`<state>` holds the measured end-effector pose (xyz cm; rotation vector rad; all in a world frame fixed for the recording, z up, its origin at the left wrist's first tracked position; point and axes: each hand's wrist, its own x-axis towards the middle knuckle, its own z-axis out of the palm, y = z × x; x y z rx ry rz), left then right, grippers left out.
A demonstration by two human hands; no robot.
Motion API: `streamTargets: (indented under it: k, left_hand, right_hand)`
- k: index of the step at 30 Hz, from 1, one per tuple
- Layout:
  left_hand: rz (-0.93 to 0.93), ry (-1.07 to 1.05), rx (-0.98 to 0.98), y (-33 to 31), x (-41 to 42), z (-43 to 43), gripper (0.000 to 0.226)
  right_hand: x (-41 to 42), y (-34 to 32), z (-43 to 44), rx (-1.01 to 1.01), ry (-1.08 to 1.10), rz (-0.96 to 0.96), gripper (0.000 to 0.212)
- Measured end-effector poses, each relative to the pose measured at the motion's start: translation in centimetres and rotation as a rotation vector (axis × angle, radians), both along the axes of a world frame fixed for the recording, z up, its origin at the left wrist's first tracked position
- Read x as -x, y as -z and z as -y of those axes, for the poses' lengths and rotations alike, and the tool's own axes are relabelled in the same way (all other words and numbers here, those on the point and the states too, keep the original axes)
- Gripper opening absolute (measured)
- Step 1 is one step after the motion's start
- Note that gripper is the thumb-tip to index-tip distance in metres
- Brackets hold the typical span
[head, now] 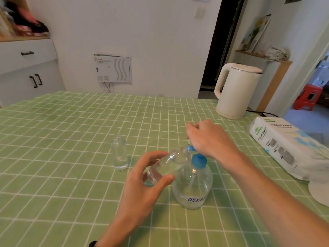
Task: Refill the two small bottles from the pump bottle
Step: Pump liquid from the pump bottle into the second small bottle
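Observation:
A clear pump bottle [193,186] with a blue pump head stands on the green checked tablecloth near the front middle. My left hand [142,180] grips a small clear bottle [167,166], tilted with its mouth against the blue nozzle. My right hand [208,138] lies over the pump head, its fingers curled; what they hold is hidden. A second small clear bottle [119,155] stands upright to the left, apart from both hands, with a little liquid at its bottom.
A white electric kettle [235,90] stands at the back right with its cord trailing. A pack of tissue paper [288,147] lies along the right edge. A white round object [320,191] sits at the right border. Green tablecloth [62,175] stretches left.

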<state>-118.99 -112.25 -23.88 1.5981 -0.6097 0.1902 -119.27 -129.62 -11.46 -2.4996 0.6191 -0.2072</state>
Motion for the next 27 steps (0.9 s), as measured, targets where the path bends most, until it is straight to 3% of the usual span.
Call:
streamTargets:
  k: [4, 11, 16, 21, 27]
  left_hand:
    - [0.008, -0.002, 0.002, -0.1, 0.0, 0.0, 0.042]
    - [0.003, -0.002, -0.013, 0.1, -0.1, -0.1, 0.041]
    - [0.002, -0.007, -0.01, -0.1, 0.1, 0.0, 0.042]
    - [0.015, -0.005, -0.009, -0.1, 0.0, 0.0, 0.042]
    - [0.021, -0.016, -0.014, 0.3, -0.2, -0.1, 0.042]
  right_hand:
    - [0.3, -0.4, -0.6, 0.124, 0.028, 0.033, 0.047]
    - [0.5, 0.7, -0.6, 0.038, 0.114, 0.149, 0.054]
    - [0.6, 0.6, -0.3, 0.157, 0.102, 0.141, 0.043]
    - [0.5, 0.7, 0.0, 0.302, 0.089, 0.214, 0.053]
    - [-0.2, 1.8, 0.0, 0.183, 0.09, 0.111, 0.058]
